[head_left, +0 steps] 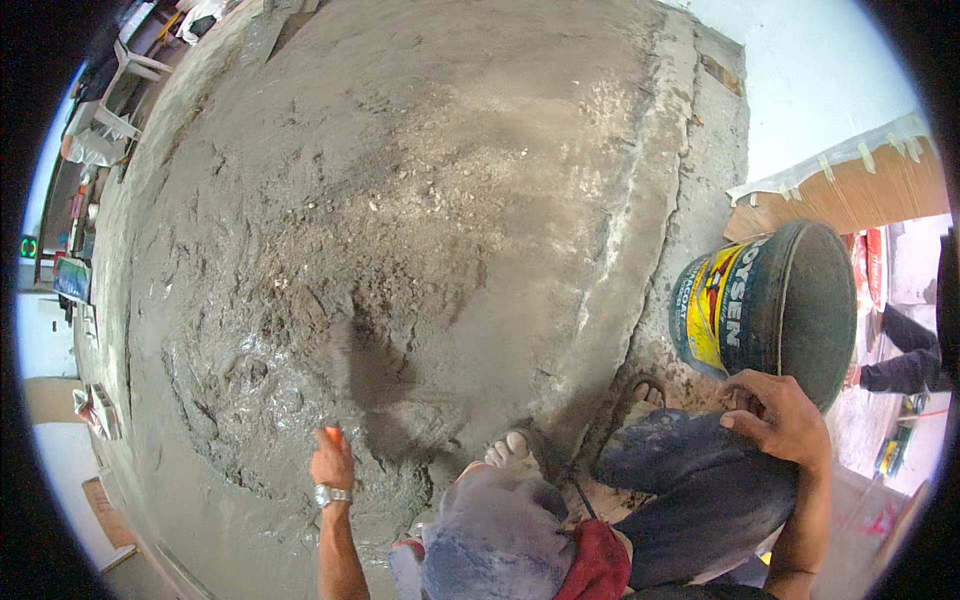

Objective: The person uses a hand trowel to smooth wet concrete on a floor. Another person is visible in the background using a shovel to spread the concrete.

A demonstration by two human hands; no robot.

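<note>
My left hand (331,468), with a silver watch on the wrist, is closed around the orange handle (333,434) of a tool low over the wet grey cement (260,375). The rest of the tool cannot be made out; a dark blurred patch lies just beyond the hand. My right hand (785,420) hangs loosely at my right knee, holding nothing, its thumb and fingers apart. Beside it stands a dark plastic bucket (735,300) with a yellow label, its mouth toward me. My bare feet (510,450) are at the cement's near edge.
A rough raised strip (630,220) of mortar runs along the right side. Beyond it are a cardboard sheet (840,195) and a pale wall (820,80). White plastic chairs (125,85) and clutter line the far left. Another person's dark-clothed leg (905,355) shows at far right.
</note>
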